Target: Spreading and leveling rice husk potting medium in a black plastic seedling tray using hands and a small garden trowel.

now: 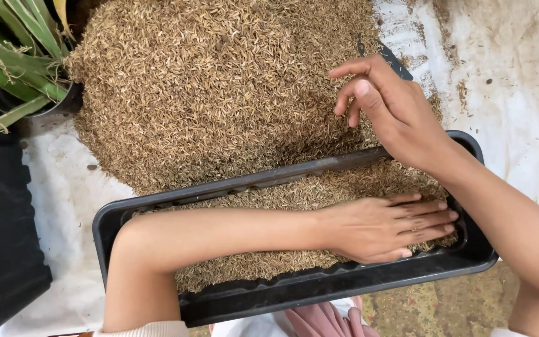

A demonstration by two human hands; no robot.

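A long black plastic tray [294,290] lies across the front, filled with brown rice husks [282,196]. My left hand [382,228] rests flat, palm down and fingers stretched, on the husks at the tray's right end, with my forearm lying along the tray. My right hand [394,106] hovers just beyond the tray's far rim at the edge of a large husk pile [219,81]. Its fingers are loosely curled and apart, and I see nothing held in them.
The pile sits on a white sheet [519,93] dusted with husk bits. A potted plant with long green leaves [14,56] stands at the far left. A black object [1,237] lies at the left edge. Pink cloth [325,318] shows below the tray.
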